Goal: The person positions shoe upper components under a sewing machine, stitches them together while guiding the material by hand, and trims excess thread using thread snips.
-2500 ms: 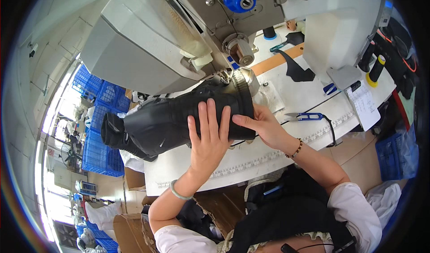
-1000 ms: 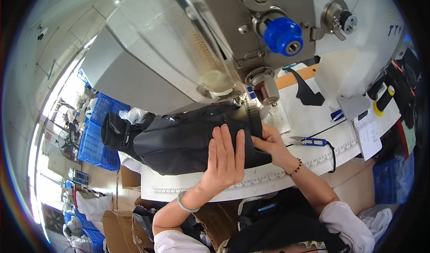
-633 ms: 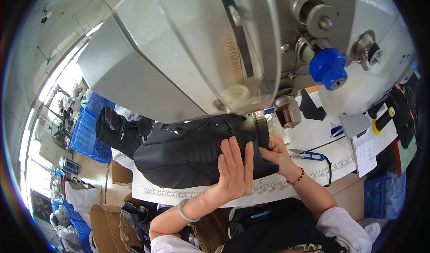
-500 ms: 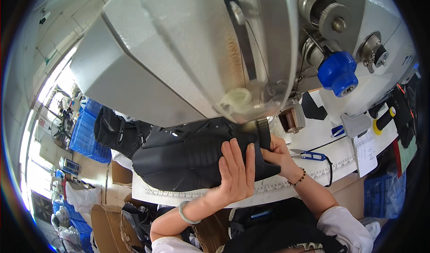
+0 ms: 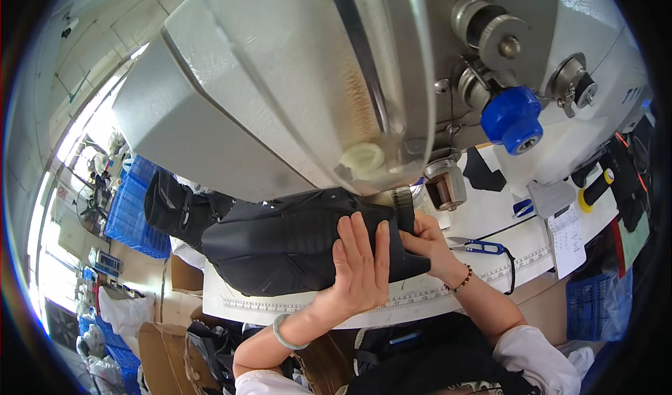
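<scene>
A black moulded bag (image 5: 259, 248) lies on the white table under the head of a grey sewing machine (image 5: 231, 101). My left hand (image 5: 360, 265) rests on the bag's right part with its fingers stretched out and pressed flat. At the bag's right end, my right hand (image 5: 428, 244) pinches its edge between thumb and fingers, close to a dark bristly strip (image 5: 403, 209) beside the machine's foot area. The needle is hidden behind the clear guard (image 5: 413, 136) and the bag.
Blue-handled thread snips (image 5: 483, 247) lie right of my right hand, above a printed ruler strip (image 5: 504, 272). A bobbin (image 5: 442, 191) stands behind them. Farther right are a paper sheet (image 5: 565, 241) and a black-and-yellow spool (image 5: 595, 191). Blue crates (image 5: 136, 209) stand at left.
The picture has shifted slightly. A pale lever and thread seen in the machine's slot before are now out of sight there. Both hands keep about the same places on the bag.
</scene>
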`<control>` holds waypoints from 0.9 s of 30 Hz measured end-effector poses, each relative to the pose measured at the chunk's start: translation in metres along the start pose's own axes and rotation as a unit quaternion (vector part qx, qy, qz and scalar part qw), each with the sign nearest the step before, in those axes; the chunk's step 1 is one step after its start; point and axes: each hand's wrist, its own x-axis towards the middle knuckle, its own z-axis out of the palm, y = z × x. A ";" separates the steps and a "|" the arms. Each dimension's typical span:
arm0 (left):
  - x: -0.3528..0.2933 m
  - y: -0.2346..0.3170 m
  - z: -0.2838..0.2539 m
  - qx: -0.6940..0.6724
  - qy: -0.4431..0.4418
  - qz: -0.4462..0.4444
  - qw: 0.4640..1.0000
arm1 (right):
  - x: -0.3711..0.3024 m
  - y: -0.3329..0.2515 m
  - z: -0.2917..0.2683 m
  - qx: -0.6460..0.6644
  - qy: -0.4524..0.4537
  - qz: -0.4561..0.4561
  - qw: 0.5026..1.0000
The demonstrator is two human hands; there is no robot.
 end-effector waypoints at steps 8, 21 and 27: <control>-0.005 0.010 0.002 -0.067 -0.023 -0.086 0.994 | 0.002 -0.005 -0.003 -0.050 0.011 0.021 0.998; -0.012 0.011 0.007 -0.065 0.005 -0.051 0.997 | 0.001 0.004 -0.003 -0.022 0.000 -0.005 1.000; -0.011 0.011 0.004 -0.043 0.000 -0.036 0.998 | 0.001 0.002 0.000 -0.021 0.006 -0.013 1.000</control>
